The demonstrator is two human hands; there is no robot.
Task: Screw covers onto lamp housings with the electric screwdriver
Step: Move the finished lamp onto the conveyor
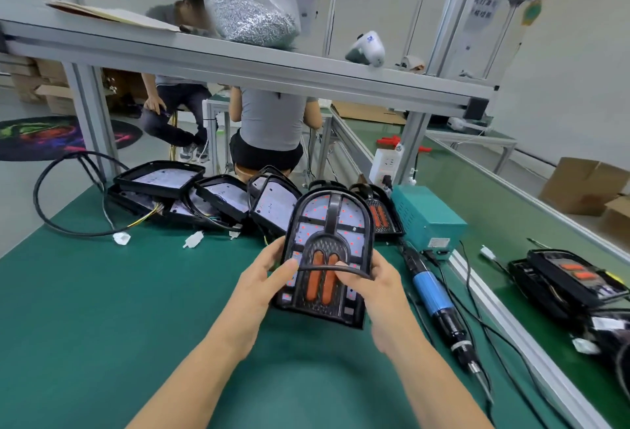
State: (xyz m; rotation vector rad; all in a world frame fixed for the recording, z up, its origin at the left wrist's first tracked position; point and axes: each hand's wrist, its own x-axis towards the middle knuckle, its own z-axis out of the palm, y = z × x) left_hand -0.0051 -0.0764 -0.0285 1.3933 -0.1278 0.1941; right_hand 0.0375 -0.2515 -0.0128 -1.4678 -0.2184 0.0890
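We work at a green counter (102,292) under an aluminium-framed shelf (238,60) that carries a clear bag of screws (254,6).

Taking the lamp housing (327,254) in our hands as the landmark: it is a black arch-shaped unit with a ribbed cover, two orange bars low on its face and small red dots across the pale panel, held tilted up off the counter, roughly at the middle of the view.

Behind it and to its left lies a heap of open black housings (211,197) with pale boards facing up, trailing black cable (51,190) and white connectors. Just behind it on the right stands a teal power box (426,217), with another covered lamp (381,214) leaning between the two. Farther right, well apart, lies a stack of finished lamps (572,282).

To the housing's right the electric screwdriver (439,302), blue-bodied with a black grip, lies on the counter, untouched, its tip toward us.

Our left hand (262,278) grips the housing's left edge, fingers curled behind and thumb across the front. Our right hand (375,289) holds the right edge, thumb and forefinger pinching a thin black cable (327,268) that arcs across the cover between both hands.
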